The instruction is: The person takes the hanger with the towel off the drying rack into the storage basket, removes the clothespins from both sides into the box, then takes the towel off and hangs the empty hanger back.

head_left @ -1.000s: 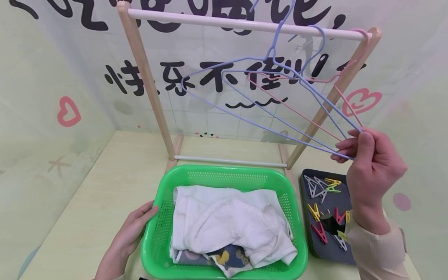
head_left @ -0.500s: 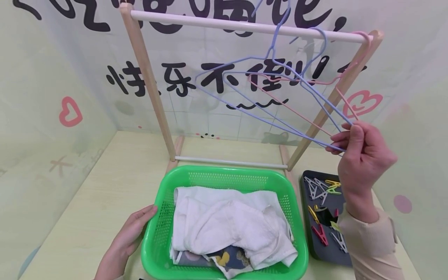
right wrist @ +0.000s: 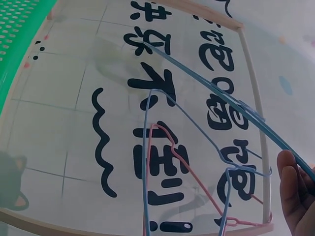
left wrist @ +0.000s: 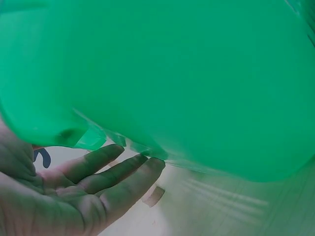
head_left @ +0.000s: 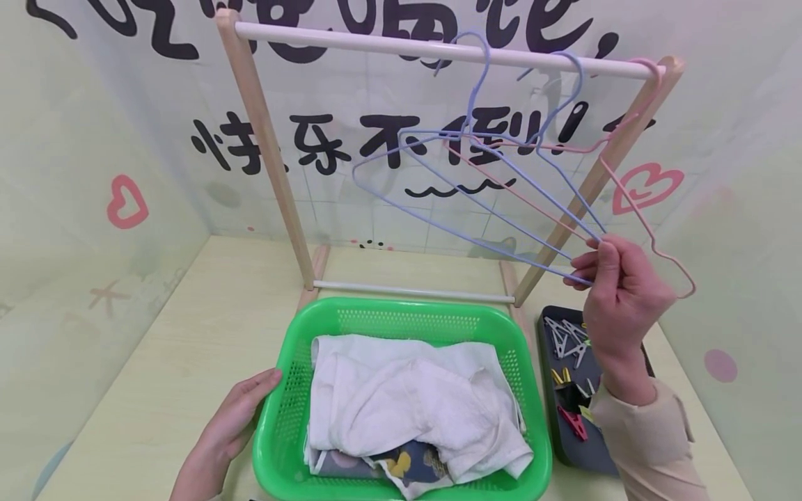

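Observation:
My right hand (head_left: 626, 299) pinches the right corner of a blue clothes hanger (head_left: 532, 177). This hanger's hook curves over the white top bar (head_left: 376, 44) of a small wooden-sided rack. Further right on the bar hang a second blue hanger (head_left: 564, 174) and a pink hanger (head_left: 635, 202); my hand covers part of both. My left hand (head_left: 234, 410) rests against the left rim of a green basket (head_left: 276, 396). Its fingers (left wrist: 130, 184) look straight in the left wrist view, touching the basket's side; the thumb is hidden. White cloth (head_left: 407, 396) lies inside.
Right of the basket stands a dark tray (head_left: 573, 452) with several coloured clothespins, partly covered by my right sleeve (head_left: 651, 445). The rack's lower bar (head_left: 413, 291) runs behind the basket. A patterned cloth (head_left: 407, 463) shows under the white one.
My right hand has moved left and slightly down with the blue hanger. The hanger's hook has come down to sit over the bar. My left hand stays at the basket.

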{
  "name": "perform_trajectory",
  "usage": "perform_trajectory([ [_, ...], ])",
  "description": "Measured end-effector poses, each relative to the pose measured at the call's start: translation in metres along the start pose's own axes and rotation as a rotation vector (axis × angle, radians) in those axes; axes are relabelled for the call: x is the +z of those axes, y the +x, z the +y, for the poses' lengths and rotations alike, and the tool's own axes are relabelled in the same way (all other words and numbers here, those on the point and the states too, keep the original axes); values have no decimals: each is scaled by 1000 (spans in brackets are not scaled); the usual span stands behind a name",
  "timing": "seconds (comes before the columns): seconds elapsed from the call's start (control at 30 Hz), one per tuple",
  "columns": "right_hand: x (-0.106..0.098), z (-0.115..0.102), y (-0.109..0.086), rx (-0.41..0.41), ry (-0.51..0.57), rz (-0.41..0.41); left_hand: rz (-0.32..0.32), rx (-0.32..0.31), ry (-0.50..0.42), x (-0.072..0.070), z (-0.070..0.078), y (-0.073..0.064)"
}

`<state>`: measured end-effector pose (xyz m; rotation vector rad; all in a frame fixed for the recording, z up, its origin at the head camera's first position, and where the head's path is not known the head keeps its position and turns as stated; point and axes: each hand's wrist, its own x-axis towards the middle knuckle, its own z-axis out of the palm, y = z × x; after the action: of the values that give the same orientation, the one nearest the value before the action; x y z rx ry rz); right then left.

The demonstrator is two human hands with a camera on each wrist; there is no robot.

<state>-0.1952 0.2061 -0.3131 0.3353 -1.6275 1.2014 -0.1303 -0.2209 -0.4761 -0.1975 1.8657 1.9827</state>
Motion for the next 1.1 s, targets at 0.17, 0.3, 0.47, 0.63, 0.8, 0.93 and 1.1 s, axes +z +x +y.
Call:
perform_trajectory([
  [0.17, 0, 2, -7, -6, -14, -46, 11, 1, 11, 0, 0, 1],
  [0.3, 0, 3, -12, 22, -23, -132, 9, 6, 10, 0, 0, 0],
  [0.47, 0, 7, -20, 65, -51, -254, -1, 11, 14, 0, 0, 0],
  [0.63, 2, 12, -25, 79, -100, -336, 25, -1, 15, 1, 0, 0],
  [0.8, 4, 18, -26, 97, -172, -370, 37, -7, 9, 2, 0, 0],
  [0.93, 5, 22, -27, 98, -213, -366, 23, -7, 5, 2, 0, 1],
  [1.1, 5, 24, -28, 100, -270, -359, 19, -9, 7, 1, 0, 1],
])
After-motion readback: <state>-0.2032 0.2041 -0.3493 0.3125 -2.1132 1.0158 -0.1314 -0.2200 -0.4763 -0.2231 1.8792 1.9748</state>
